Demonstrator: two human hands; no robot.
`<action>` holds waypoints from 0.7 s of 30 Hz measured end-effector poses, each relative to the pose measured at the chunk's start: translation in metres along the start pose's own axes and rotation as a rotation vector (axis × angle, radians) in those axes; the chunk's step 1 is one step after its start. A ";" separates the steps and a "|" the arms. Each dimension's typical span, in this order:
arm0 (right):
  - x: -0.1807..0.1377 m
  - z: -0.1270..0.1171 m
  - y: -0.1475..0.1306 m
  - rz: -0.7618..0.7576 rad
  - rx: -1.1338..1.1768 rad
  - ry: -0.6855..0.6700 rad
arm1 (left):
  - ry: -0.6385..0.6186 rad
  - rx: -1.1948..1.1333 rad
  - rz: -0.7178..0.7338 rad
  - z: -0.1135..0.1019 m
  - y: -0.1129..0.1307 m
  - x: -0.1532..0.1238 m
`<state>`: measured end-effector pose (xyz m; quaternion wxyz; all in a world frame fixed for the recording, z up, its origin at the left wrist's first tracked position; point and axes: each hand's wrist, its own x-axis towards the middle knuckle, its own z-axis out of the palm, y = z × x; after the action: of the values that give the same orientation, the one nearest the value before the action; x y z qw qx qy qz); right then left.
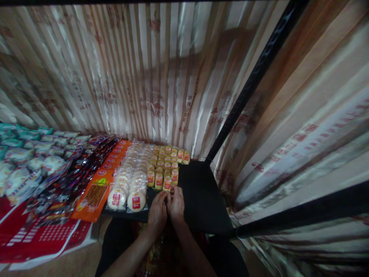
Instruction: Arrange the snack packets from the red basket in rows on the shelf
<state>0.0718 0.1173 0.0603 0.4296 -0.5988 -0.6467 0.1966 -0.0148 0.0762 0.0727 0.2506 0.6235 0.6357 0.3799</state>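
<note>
Your left hand (157,211) and right hand (175,202) are bare, with slim fingers and narrow wrists. Your left forearm (134,250) and right forearm (196,254) are bare too, smooth in outline and broadening toward the bottom edge of the view. Over your legs you wear dark clothing (113,240), black or nearly so, its surface looking plain; the dim light hides its seams and finer texture.

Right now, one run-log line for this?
left hand: at nearest yellow packet; right hand: at same packet; grip: unclear; beyond: more yellow packets; leftward: round white packets; surface: black shelf
</note>
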 end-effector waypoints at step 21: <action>-0.072 -0.031 -0.008 -0.016 0.145 -0.004 | -0.051 0.023 0.082 0.002 0.003 -0.087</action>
<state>0.0851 0.0400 0.0611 0.4723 -0.5605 -0.6362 0.2407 -0.0034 -0.0091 0.0601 0.2439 0.6614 0.6074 0.3663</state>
